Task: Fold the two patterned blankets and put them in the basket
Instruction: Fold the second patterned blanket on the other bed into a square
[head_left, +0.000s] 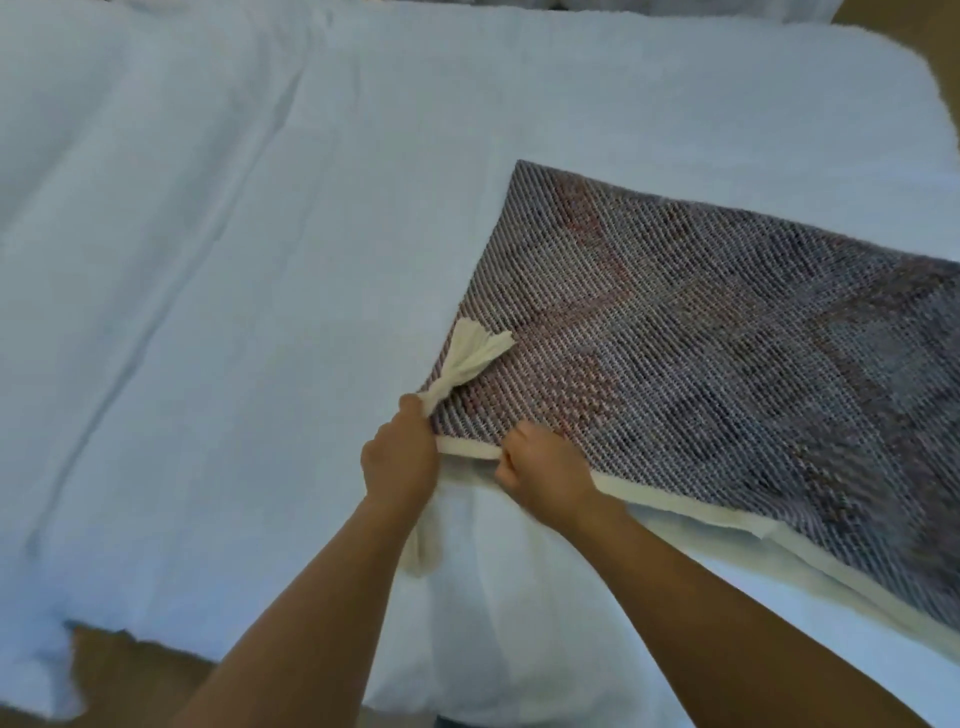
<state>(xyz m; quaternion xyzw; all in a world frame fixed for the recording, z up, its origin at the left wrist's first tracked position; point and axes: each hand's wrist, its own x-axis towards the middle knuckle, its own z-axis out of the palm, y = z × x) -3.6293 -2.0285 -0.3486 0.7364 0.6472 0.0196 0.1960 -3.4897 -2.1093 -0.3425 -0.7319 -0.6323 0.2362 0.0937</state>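
Patterned woven blanket (701, 332), tasselled, on white bed (234, 260): left hand (400, 457) and right hand (540, 467) pinched its near cream hem with curled fingers, probably aligning layers.

This looks like a bedroom in a home: a wide bed (208, 467) fills almost the whole view, dressed with a white, softly wrinkled cover (363, 130), and brown floor (119, 660) shows past its near edge
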